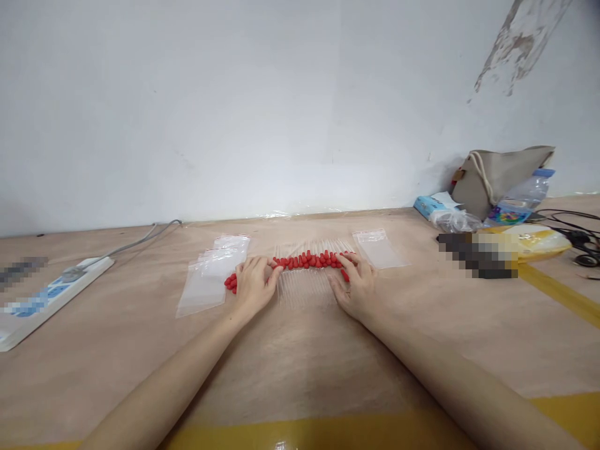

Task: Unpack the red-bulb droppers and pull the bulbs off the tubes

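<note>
A row of red bulb-like tips runs across a bed of thin clear tubes in the middle of the table; more clear tube ends stick out behind the row. At its left end lies my left hand, palm down, thumb apart and fingers resting over some red tips. A small cluster of red tips shows left of that hand. My right hand rests at the row's other end, fingers bent and spread, the fingertips touching the red tips. What lies beneath both palms is hidden.
Clear zip bags lie to the left, and another zip bag to the right. A white power strip stands far left. At the right are a tissue pack, a grey bag, a yellow package and black cables.
</note>
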Demonstrator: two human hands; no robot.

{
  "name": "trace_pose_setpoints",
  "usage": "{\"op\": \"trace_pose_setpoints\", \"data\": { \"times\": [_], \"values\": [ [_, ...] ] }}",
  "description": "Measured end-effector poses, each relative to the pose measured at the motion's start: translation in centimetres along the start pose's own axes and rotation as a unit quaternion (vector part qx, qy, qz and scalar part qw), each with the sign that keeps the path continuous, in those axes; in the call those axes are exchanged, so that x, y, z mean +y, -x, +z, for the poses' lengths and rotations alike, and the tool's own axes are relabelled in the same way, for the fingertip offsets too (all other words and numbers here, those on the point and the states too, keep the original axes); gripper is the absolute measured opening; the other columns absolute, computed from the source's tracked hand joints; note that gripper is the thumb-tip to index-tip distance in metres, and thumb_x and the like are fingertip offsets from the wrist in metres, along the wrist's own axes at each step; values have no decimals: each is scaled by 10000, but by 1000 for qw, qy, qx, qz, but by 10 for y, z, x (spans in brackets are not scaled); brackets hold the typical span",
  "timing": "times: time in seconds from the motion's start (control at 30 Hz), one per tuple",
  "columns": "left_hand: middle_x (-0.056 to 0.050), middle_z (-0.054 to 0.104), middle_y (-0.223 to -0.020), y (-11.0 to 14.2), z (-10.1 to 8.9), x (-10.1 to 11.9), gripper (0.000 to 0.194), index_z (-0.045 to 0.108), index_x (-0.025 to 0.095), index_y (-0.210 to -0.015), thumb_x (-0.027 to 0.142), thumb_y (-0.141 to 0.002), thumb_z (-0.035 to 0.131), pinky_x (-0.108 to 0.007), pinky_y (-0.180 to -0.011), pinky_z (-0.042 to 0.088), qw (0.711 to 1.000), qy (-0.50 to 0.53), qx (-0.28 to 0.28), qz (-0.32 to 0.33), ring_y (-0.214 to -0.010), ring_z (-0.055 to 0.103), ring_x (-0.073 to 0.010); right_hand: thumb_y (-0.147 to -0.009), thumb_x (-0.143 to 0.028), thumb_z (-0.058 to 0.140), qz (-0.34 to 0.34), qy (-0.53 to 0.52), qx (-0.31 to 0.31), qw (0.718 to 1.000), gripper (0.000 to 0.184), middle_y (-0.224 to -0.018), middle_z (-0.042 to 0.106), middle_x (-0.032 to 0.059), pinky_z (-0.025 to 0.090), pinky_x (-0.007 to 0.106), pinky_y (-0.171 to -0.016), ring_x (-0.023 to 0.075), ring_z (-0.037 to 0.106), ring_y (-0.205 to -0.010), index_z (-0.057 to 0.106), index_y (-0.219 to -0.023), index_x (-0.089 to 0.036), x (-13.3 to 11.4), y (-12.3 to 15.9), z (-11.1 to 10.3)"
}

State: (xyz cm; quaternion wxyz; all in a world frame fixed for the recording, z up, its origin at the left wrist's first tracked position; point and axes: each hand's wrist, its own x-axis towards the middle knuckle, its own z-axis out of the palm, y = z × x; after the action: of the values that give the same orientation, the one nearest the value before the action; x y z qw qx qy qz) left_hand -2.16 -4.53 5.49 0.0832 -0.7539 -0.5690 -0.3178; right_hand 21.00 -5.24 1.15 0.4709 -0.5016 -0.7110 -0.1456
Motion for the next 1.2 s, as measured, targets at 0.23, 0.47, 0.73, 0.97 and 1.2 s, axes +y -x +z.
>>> {"op": "trace_pose_setpoints", "data": {
  "times": [0.23,0.47,0.73,0.97,1.2],
  "values": [
    [-23,636,-835,41,-3,3,133,564,195,-802,298,-837,487,-359,-786,292,992,55,-25,110,-837,522,-186,-803,-426,506,-194,-18,-100,976,445,-1139,565,82,171,470,-979,243,443,-1112,488,-1206,-238,-17,2,-13],
    [-15,654,-861,44,2,9,122,579,202,-813,292,-835,499,-357,-807,288,985,66,-20,158,-861,529,-174,-863,-279,456,-218,-33,-138,965,229,-719,619,3,144,441,-969,136,519,-784,594,-1040,-231,-19,11,-4],
    [13,666,-846,45,6,16,140,613,238,-829,323,-843,503,-386,-888,239,979,62,-36,193,-875,517,-170,-863,-254,448,-237,-55,-159,957,187,-671,561,-6,176,407,-920,127,462,-724,621,-926,-230,-24,10,-7],
    [-5,604,-684,48,4,14,243,559,182,-689,334,-856,468,-369,-841,283,973,44,-56,218,-746,488,-156,-866,-238,444,-264,-82,-135,952,197,-618,516,-16,202,381,-887,114,422,-693,625,-797,-205,-24,10,-12],
    [4,568,-633,48,4,14,261,540,170,-658,315,-860,460,-359,-822,283,969,41,-51,239,-697,462,-140,-872,-171,415,-321,-77,-102,939,185,-611,492,-11,255,343,-818,116,391,-681,599,-853,-165,-20,12,-11]
  ]
}}
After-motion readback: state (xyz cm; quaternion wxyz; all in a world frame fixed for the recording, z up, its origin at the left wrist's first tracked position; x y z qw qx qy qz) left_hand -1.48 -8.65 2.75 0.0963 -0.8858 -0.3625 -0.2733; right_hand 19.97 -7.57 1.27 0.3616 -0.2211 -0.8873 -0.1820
